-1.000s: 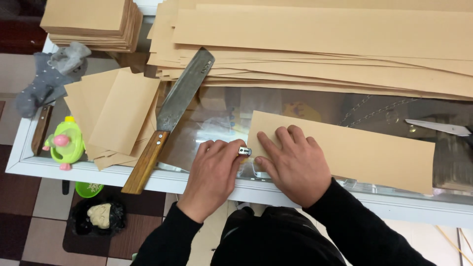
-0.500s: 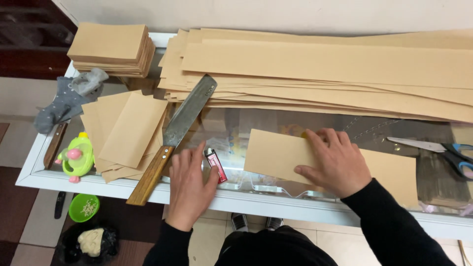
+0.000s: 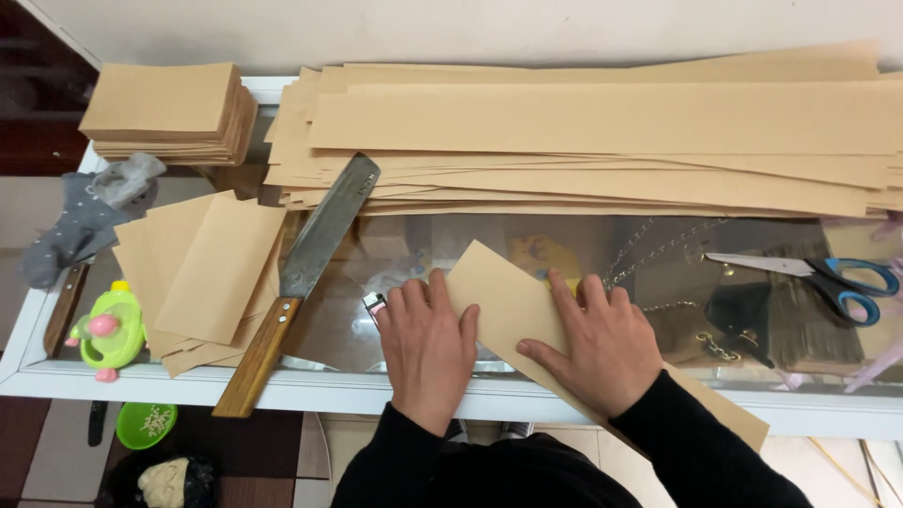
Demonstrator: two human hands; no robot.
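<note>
A long brown paper strip [image 3: 503, 301] lies slanted on the glass table top [image 3: 658, 282], its lower right end hanging past the front edge. My right hand [image 3: 602, 343] presses flat on the strip's middle. Flat beside the strip's left end rests my left hand [image 3: 428, 343], fingertips touching its edge. A small red and white object [image 3: 374, 304] peeks out by that hand's index finger. Both hands lie flat and neither grips anything.
A big knife with a wooden handle [image 3: 301, 273] lies left of my hands. Cut brown sheets [image 3: 202, 268] sit further left, a neat stack [image 3: 169, 108] at the back left, long strips [image 3: 602, 141] across the back. Blue-handled scissors [image 3: 818, 275] lie right. A green toy [image 3: 111, 329] and grey cloth [image 3: 89, 216] are far left.
The strip has swung to a slant, its left end now nearer the centre. My left hand moved right against the strip's edge, covering most of the small red object. The camera tilted up.
</note>
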